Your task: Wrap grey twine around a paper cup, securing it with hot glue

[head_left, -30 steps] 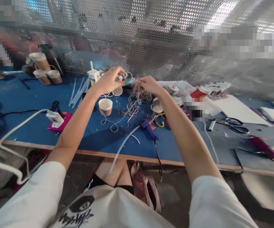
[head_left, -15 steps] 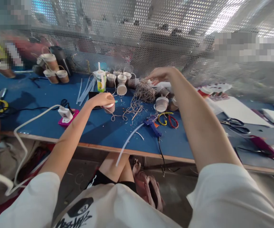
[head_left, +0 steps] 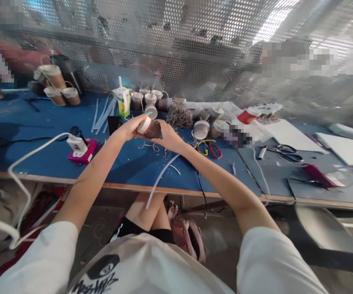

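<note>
A brown cup with a white rim (head_left: 154,129) is tilted on its side above the blue table, between my two hands. My left hand (head_left: 135,125) grips it at the white rim end. Around the brown end, the fingers of my right hand (head_left: 167,136) are wrapped. Just behind the hands lies a white-rimmed cup (head_left: 151,111) with its round end facing me. A tangled heap of grey-brown cord (head_left: 180,114) is to the right of it. A clear glue stick (head_left: 160,175) reaches over the table's front edge, and the glue gun is hidden under my right forearm.
Several cups (head_left: 137,100) stand at the back beside a drink carton (head_left: 123,102). A pink power strip (head_left: 83,152) is on the left. Yellow and red-handled pliers (head_left: 208,148), more cups (head_left: 201,130), black scissors (head_left: 289,153) and white boards (head_left: 298,136) lie on the right.
My right hand has come from behind the cord heap to the cup, which is now raised and tipped sideways. The view has shifted, and the other person's arm at the left has mostly gone from view.
</note>
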Action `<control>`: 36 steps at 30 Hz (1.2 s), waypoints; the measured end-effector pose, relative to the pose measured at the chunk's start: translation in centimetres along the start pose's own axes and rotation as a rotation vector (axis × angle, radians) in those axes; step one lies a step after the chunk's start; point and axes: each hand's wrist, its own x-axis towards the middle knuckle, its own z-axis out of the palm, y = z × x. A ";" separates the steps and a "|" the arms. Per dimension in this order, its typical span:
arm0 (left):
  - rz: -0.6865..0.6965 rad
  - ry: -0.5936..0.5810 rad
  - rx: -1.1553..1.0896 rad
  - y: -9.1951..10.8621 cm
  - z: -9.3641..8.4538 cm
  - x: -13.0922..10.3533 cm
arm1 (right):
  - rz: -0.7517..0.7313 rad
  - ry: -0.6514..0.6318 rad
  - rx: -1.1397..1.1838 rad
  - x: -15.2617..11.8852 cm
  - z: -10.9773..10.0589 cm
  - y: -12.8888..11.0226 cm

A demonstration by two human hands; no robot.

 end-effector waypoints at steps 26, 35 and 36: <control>1.057 0.021 0.334 -10.6 1.0 3.8 | 0.251 0.185 0.648 -1.9 2.6 2.7; 1.072 0.158 0.346 -10.8 1.9 2.2 | 0.162 0.500 0.212 -3.3 3.5 2.4; 1.108 0.307 0.363 -10.9 2.1 2.0 | 0.158 0.515 0.196 -3.4 3.6 2.4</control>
